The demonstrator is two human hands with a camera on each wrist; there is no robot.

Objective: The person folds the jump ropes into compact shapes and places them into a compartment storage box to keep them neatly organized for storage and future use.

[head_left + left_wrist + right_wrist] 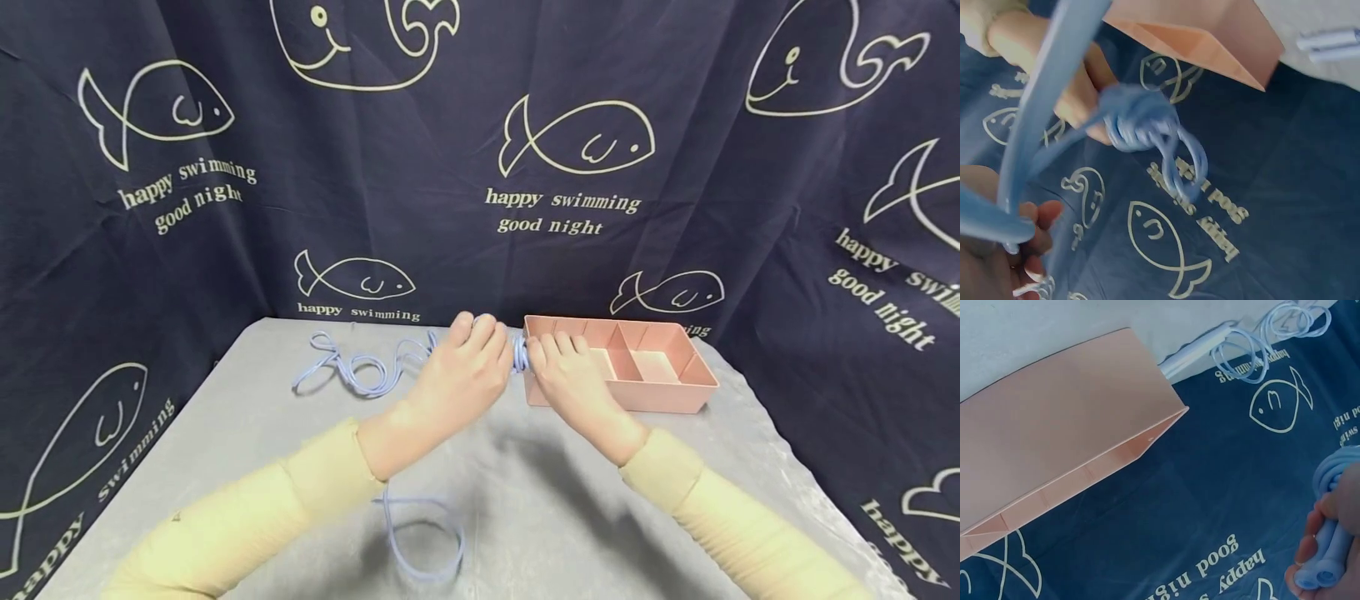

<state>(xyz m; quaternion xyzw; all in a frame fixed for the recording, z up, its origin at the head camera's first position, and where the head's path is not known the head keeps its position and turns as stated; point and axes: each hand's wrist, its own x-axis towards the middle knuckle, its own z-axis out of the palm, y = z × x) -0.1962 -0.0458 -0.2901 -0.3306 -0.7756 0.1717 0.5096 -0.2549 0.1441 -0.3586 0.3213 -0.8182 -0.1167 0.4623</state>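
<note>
In the head view, my right hand grips a light blue jump rope beside the pink box's left end. Its two handles lie together in that hand, with rope coiled round them in a bundle. My left hand is just left of the bundle, fingers curled round a strand of the rope. A loose tail of the rope hangs in a loop below the left forearm. Another light blue rope lies in loops on the table at the left; the wrist views show pale handles by it.
A pink box with a divider stands at the table's back right, close to the right hand. The grey-covered table ends at a dark blue curtain printed with fish and whales.
</note>
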